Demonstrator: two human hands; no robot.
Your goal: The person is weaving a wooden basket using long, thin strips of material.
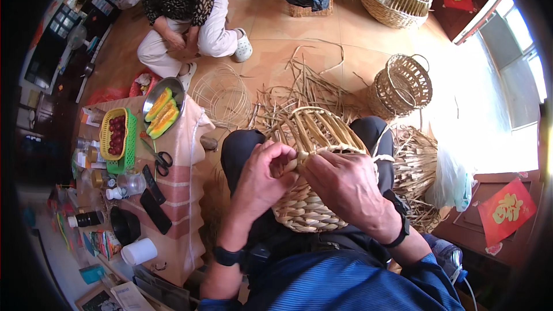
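Note:
A half-woven straw basket (311, 213) rests in my lap between my knees, its lower wall closely braided and its open upper frame showing long slats. At the near rim my left hand (262, 175) is closed in a pinch, thumb and forefinger meeting at a pale straw strand (302, 155). My right hand (348, 184) grips the rim just beside it, fingers curled over the edge and partly hidden. A loose strand (383, 157) loops out past the right side of the rim. Both hands are almost touching.
Loose dry straw (311, 83) covers the floor ahead, near a wire frame (222, 95) and an openwork basket (401, 86). A straw bundle (415, 164) lies right. Left, a cloth-covered table (187, 178) carries scissors (163, 162), cut papaya-like fruit (163, 120) and bottles. Another person (184, 11) sits opposite.

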